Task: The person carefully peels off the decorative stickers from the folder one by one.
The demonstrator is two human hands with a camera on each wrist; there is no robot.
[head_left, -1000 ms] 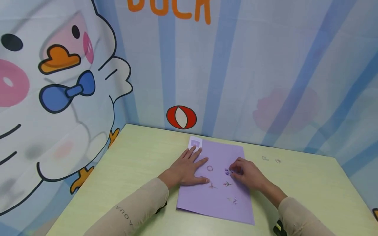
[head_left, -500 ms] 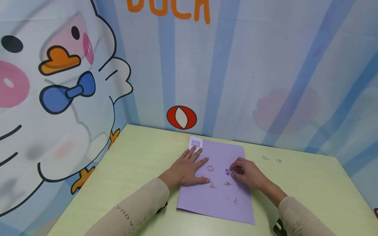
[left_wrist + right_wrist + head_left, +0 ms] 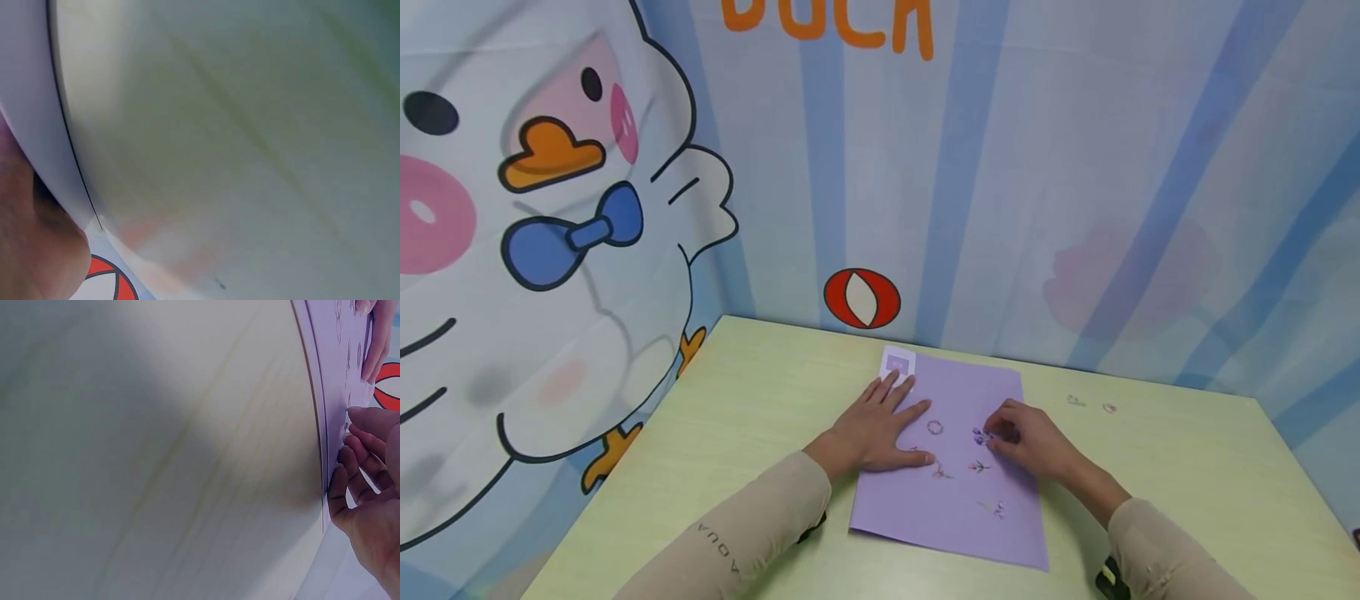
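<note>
A lilac sheet of paper (image 3: 947, 533) lies on the table, bearing several small flower stickers. My left hand (image 3: 874, 429) is spread flat across its left side, fingertips at a white card (image 3: 907, 357) in the upper corner. Near the right edge, the thumb and fingertips of my right hand (image 3: 1033, 442) pinch at a purple flower sticker (image 3: 978, 436), partly hidden by them. Around it are a wreath sticker (image 3: 935, 427), a red flower sticker (image 3: 978, 467) and a pale purple flower sticker (image 3: 998, 509). In the right wrist view, curled fingers (image 3: 359, 469) meet the paper's edge.
Two small clear-backed stickers (image 3: 1109, 407) lie on the pale yellow table (image 3: 1180, 467) to the right of the paper. A printed cloth backdrop (image 3: 880, 167) rises behind the table's back edge, and a large duck print (image 3: 550, 333) covers the left side.
Both hands keep their places on the paper, with the right fingertips still at the purple flower sticker. The head view has shifted very slightly.
</note>
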